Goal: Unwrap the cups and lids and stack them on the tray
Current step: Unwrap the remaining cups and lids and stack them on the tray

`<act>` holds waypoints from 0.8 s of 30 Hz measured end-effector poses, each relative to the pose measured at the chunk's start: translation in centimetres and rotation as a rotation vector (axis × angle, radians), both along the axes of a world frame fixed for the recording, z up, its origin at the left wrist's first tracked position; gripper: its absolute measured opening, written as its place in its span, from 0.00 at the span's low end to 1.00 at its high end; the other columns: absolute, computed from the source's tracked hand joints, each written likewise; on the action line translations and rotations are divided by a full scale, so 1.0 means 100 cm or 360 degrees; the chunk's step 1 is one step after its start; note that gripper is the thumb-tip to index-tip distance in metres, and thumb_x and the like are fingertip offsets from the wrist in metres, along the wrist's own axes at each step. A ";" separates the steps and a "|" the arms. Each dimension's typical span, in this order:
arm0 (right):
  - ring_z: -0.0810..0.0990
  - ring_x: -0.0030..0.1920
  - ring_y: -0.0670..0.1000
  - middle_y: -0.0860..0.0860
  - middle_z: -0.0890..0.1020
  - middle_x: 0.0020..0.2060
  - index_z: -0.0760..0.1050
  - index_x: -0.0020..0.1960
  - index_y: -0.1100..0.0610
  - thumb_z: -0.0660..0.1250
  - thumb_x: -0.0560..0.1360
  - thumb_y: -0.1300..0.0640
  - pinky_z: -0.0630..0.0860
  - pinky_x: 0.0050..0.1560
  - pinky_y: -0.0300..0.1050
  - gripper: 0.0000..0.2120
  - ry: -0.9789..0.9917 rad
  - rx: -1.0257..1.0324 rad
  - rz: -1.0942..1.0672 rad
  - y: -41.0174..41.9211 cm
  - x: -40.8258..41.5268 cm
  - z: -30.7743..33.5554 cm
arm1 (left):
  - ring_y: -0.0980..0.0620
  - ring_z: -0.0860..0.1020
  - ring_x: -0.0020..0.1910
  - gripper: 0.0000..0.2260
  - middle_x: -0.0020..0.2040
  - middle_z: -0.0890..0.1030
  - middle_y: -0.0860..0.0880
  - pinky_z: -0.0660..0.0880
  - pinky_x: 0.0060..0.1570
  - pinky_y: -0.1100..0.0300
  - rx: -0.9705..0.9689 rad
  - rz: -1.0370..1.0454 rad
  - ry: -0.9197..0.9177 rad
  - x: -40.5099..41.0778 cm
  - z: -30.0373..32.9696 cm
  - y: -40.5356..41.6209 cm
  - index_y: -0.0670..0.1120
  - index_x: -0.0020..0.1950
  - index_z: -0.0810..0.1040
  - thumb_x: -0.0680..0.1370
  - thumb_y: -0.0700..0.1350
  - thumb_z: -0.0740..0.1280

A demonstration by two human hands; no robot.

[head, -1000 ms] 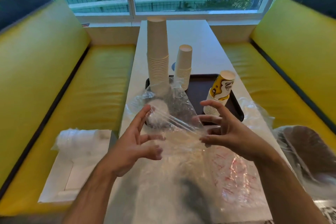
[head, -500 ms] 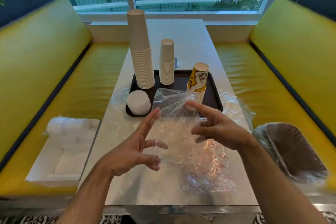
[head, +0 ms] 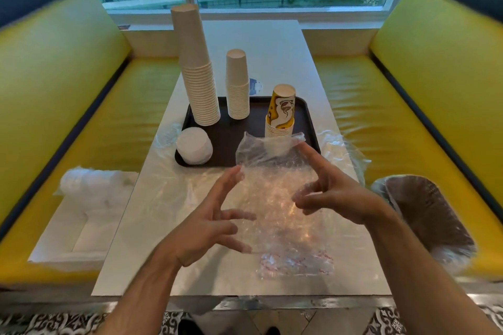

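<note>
A clear, crinkled plastic wrapper (head: pixel 275 198) hangs between two bare hands above the white worktop (head: pixel 152 226). The left hand (head: pixel 206 228) has its fingers (head: pixel 228 185) spread and straightish, the forefinger tip touching the wrapper's left edge; the right hand (head: pixel 332 193) likewise has spread fingers, its forefinger reaching up to the wrapper's upper right corner. Whether either thumb pinches the film cannot be told — the plastic blurs the contact.

Beyond the wrapper, a dark rectangular tray (head: pixel 226 139) lies on the worktop. On it stand a tall stack of plain cream paper cups (head: pixel 197 71), upside down at the back left, a shorter stack of the same cups (head: pixel 237 84) just beside it, and a yellow-printed stack of paper cups (head: pixel 281 111) at the right, its base behind the wrapper's top edge. A low pile of round white lids (head: pixel 193 145) sits on the tray's near left corner.

More loose clear film (head: pixel 343 149) lies at the tray's right side. On the yellow bench seat to the left rests a white box (head: pixel 79 231) with a plastic-wrapped white bundle (head: pixel 87 185) on it — on the right seat, a wrapped stack of brown items (head: pixel 424 215).
</note>
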State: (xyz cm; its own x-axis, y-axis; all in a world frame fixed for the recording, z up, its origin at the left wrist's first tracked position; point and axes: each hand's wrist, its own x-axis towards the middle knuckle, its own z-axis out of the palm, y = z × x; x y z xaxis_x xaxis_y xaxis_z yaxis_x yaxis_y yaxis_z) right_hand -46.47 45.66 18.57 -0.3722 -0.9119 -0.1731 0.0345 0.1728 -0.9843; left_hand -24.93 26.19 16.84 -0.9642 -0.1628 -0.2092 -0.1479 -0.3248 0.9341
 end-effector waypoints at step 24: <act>0.83 0.43 0.55 0.45 0.68 0.75 0.55 0.79 0.36 0.72 0.72 0.75 0.83 0.47 0.52 0.51 -0.0037 0.0238 0.0003 0.024 -0.018 -0.028 | 0.51 0.72 0.71 0.17 0.70 0.72 0.61 0.73 0.69 0.47 -0.0317 -0.0053 -0.0358 -0.055 -0.018 0.004 0.69 0.60 0.81 0.79 0.47 0.72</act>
